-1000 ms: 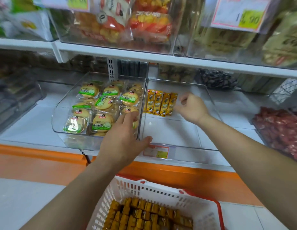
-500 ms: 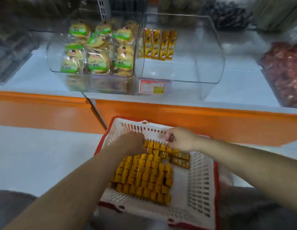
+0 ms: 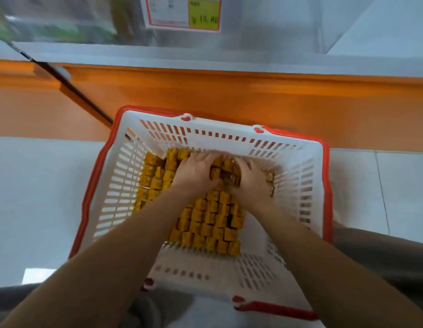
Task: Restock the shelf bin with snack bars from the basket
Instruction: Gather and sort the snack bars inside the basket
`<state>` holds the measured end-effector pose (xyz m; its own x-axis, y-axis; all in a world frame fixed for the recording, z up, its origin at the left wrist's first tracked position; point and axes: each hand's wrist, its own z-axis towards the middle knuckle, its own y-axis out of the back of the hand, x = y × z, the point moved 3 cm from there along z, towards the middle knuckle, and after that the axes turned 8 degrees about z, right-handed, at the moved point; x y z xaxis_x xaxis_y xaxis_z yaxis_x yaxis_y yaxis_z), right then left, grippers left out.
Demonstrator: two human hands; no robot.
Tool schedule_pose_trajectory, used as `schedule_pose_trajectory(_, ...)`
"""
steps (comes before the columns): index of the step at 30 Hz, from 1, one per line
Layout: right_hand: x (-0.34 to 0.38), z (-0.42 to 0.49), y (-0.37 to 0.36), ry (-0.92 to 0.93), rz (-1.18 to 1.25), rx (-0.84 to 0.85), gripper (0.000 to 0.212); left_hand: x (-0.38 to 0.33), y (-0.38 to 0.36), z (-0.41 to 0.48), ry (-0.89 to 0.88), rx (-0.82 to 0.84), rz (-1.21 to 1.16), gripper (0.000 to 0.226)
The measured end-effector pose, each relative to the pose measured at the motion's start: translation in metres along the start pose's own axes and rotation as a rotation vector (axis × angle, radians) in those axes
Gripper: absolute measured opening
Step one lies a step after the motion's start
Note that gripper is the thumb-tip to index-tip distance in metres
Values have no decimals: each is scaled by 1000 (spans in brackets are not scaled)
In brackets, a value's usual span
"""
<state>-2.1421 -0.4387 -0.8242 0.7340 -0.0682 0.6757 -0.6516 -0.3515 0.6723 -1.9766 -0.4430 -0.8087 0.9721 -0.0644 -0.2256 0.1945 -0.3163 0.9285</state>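
A white basket (image 3: 300, 183) with a red rim stands on the floor right below me. It holds several yellow snack bars (image 3: 210, 221) packed upright in rows. Both hands are down at the far end of those rows. My left hand (image 3: 194, 174) and my right hand (image 3: 251, 185) face each other, fingers curled round a small cluster of bars (image 3: 223, 172) held between them. Of the clear shelf bin (image 3: 264, 22) only the front wall shows at the top edge, with its price label (image 3: 183, 13); its inside is out of view.
An orange shelf base (image 3: 229, 95) runs across behind the basket. Pale floor tiles (image 3: 40, 197) lie to the left and right. My grey-trousered knees (image 3: 383, 254) flank the basket's near end. A neighbouring bin (image 3: 52, 29) shows blurred at top left.
Both hands left the shelf bin and dropped into the basket. They have closed in from either side on a cluster of bars. The view has tilted down onto the basket.
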Motion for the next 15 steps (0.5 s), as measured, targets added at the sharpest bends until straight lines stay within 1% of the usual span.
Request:
schedule_pose_trajectory(3, -10, 6, -5, -19, -86, 28, 66, 9, -13, 4, 63, 10, 72, 76)
schedule_pose_trajectory(7, -13, 10, -15, -43, -93, 79, 73, 6, -12, 6, 87, -13, 100, 75)
schedule_pose_trajectory(12, -12, 11, -14, 22, -118, 22, 59, -4, -6, 12, 88, -79, 135, 65)
schedule_pose_trajectory(15, -12, 13, -14, 19, -153, 42, 53, -3, -2, 15, 98, -43, 158, 74)
